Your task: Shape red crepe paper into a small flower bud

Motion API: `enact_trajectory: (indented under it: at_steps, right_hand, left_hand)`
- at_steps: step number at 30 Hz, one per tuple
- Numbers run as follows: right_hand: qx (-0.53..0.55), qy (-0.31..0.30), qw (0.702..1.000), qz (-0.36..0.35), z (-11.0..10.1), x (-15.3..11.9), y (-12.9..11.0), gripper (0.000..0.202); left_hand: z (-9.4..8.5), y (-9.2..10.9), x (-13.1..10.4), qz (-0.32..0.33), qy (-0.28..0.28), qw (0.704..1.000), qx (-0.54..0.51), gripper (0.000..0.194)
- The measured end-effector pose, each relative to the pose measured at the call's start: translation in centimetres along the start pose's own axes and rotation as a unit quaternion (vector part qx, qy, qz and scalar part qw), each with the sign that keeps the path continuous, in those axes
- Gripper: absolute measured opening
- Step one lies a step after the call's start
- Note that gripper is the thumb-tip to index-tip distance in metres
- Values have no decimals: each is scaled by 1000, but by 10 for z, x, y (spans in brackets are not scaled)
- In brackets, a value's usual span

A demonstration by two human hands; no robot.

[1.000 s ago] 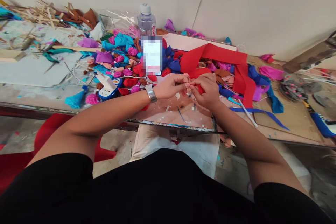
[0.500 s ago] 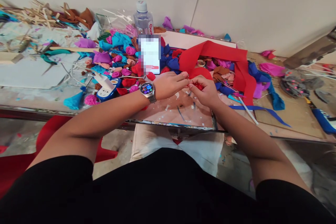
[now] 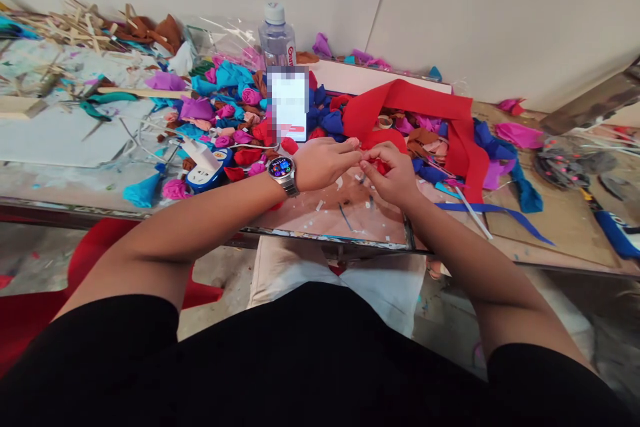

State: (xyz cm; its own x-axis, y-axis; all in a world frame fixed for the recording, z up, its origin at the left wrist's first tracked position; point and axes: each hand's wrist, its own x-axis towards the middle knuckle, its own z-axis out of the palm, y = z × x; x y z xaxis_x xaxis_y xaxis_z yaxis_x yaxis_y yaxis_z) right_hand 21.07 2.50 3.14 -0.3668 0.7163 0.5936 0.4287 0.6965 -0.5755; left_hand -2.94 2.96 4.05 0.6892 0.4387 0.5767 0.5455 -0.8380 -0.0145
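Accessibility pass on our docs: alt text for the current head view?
A person's right hand pinches red material over a cluttered table, close beside the left hand, which wears a watch. Beyond them, a lit phone is in front of a clear bottle among crumpled colourful pieces, with a wide red strip to the right.

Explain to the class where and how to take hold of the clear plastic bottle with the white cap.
Best gripped, I'd judge, around the narrowing shoulder just below the white round cap, coming from above: the clear plastic bottle stands upright with its top exposed, while the lit rectangular phone hides its lower part from this view.
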Motion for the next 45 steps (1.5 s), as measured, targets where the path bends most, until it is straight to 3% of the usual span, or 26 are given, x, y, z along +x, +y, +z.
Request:
enact_trajectory:
  at_steps: [3, 5, 10, 12, 14, 16, 19, 22, 29, 36, 38, 41, 43, 45]
  right_hand:
    - [-40, 13, 998, -36, -1, 0, 1, 42]
    - [-75, 20, 995, -63, -2, 0, 1, 36]
    - [-154, 23, 979, -128, -8, -1, 3, 25]
    - [-172, 5, 978, -120, -10, -1, 2, 24]
    - [-173, -13, 980, -98, -10, -2, 1, 23]
    - [-154, -20, 985, -78, -9, -1, -1, 25]
    - [-107, -15, 993, -52, -6, 0, -3, 32]
    - [-55, -10, 998, -14, -3, 2, -5, 38]
    - [25, -11, 999, 46, 0, 1, -9, 46]
    - [17, -2, 999, 41, 2, -1, -5, 46]
    - [-9, 0, 1000, 26, 2, -1, -3, 45]
    - [-46, -9, 999, -5, 1, -1, 0, 41]
    - [-61, -20, 998, -22, 1, -1, 1, 38]
    - [-80, -25, 996, -40, 0, -2, 2, 33]
  left_hand:
    - [1, 5, 1, -69, 22, 989, -131, 26]
    - [2, 9, 3, -123, 24, 959, -255, 27]
    - [6, 13, 9, -230, -17, 809, -541, 41]
    - [7, 13, 9, -247, -45, 773, -583, 45]
    - [7, 12, 8, -247, -57, 784, -567, 44]
    - [7, 12, 6, -223, -41, 852, -472, 40]
    - [5, 10, 3, -142, -3, 964, -225, 31]
    - [2, 6, 2, -59, -8, 997, -55, 30]
    - [-6, -2, 3, 43, -15, 997, 61, 34]
    - [-7, -1, 4, 56, -21, 996, 61, 32]
    - [-8, 2, 5, 24, -35, 999, 28, 31]
    - [-8, 7, 5, -73, -46, 992, -88, 26]
    - [-6, 8, 6, -143, -51, 964, -220, 21]
    - [-4, 7, 7, -196, -69, 906, -369, 22]
